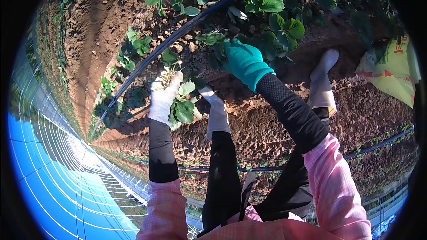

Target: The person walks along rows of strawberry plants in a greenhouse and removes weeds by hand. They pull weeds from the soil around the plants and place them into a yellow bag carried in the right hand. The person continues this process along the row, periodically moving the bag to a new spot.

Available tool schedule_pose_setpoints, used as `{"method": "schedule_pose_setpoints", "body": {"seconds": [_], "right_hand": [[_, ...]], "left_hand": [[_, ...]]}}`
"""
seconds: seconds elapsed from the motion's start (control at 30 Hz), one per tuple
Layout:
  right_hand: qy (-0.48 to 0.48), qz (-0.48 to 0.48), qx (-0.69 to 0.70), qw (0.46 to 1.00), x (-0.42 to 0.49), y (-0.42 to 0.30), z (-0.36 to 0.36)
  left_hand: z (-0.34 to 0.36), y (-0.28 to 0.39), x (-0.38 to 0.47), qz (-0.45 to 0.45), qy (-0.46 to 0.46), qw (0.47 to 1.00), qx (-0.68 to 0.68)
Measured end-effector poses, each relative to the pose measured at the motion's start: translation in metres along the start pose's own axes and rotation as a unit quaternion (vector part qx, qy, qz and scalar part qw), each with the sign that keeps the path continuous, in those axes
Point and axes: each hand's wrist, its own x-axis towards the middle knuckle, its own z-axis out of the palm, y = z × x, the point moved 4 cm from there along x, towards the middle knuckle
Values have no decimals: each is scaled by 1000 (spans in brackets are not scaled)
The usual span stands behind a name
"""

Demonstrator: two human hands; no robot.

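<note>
My left hand [165,91], in a white knit glove, is closed around a bunch of picked strawberry leaves. Their pale, dry-looking stem ends [165,77] stick up past the fingers, and the green leaves [184,110] hang beside the wrist. Farther right, my right hand [245,60] wears a teal glove and reaches in among the leaves of a strawberry plant [213,39] rooted in the bed. Its fingertips are turned away and partly covered by foliage, so I cannot see whether they grip a stem or leaf.
A black irrigation hose [160,48] curves along the bed among more strawberry plants [263,1]. My boots [217,115] stand in the soil furrow. At the right lies a printed yellow-green sack [388,70]. Another hose [377,146] runs along the bed behind me, under greenhouse hoops [50,130].
</note>
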Motion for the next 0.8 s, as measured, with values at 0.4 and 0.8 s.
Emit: {"method": "schedule_pose_setpoints", "body": {"seconds": [0.4, 0.8], "right_hand": [[2, 153, 142, 978, -26, -4, 38], [-81, 163, 317, 931, -66, 49, 24]], "left_hand": [[29, 75, 43, 95, -33, 994, 50], [92, 15, 34, 64, -252, 902, 344]]}}
